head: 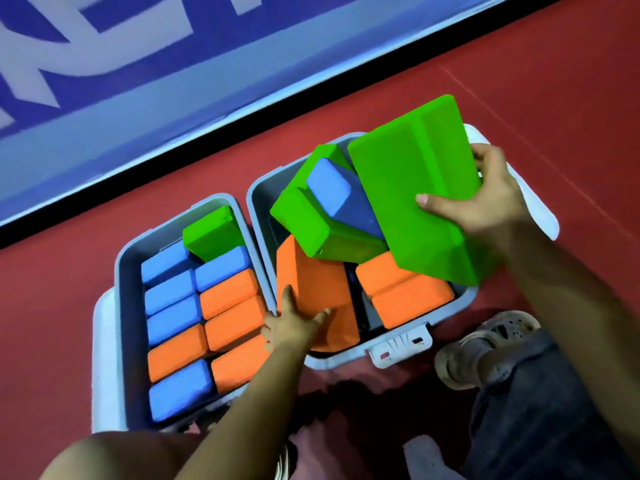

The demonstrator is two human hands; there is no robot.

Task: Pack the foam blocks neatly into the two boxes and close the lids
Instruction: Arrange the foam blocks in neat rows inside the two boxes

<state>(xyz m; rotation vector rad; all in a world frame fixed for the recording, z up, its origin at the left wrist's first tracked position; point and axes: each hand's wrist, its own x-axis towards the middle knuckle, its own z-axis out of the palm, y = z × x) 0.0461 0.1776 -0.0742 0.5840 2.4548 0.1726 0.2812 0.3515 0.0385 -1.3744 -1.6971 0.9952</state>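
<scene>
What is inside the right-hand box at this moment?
The right box holds orange blocks, one upright orange block touched by the left hand, plus a tilted green block and a blue block piled on top. Its floor and lower layers are covered.

1. Foam blocks (pixel 412 188): matt, fine-grained foam in green, blue and orange.
2. Boxes (pixel 126 306): smooth grey plastic with a slight sheen.
3. Floor (pixel 554 81): red, matt, smooth.
4. Trouser leg (pixel 540 410): dark denim cloth.
5. Shoe (pixel 485 355): scuffed, perforated, rubbery-looking.
</scene>
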